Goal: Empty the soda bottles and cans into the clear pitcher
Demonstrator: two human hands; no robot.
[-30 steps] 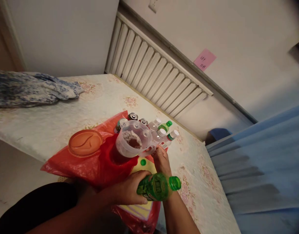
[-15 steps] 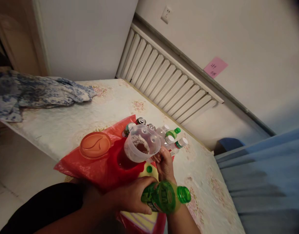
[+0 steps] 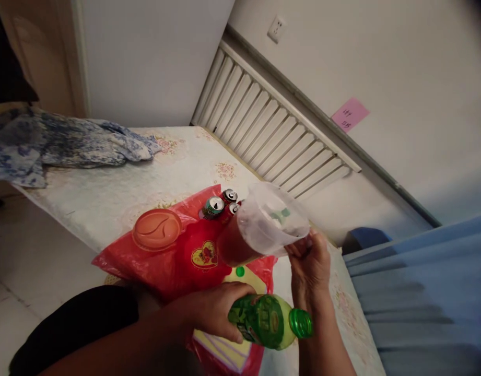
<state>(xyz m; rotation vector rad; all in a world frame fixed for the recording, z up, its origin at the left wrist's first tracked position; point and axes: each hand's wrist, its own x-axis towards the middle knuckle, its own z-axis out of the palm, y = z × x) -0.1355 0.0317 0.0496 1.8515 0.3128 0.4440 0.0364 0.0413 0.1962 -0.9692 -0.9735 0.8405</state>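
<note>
Pitcher (image 3: 259,224) tilts in the right hand (image 3: 313,261), closed at its handle side — the surest hold, since its brown liquid (image 3: 232,241) probably makes it heavy. The left hand (image 3: 224,308) wraps an uncapped green bottle (image 3: 267,319). Below lies a red bag (image 3: 154,271) — cans (image 3: 213,207) just beyond.

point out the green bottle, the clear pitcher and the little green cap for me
Green bottle (image 3: 270,320): head view, on the middle of its body
Clear pitcher (image 3: 253,223): head view, on its translucent side wall
Little green cap (image 3: 240,271): head view, on its round face
</note>
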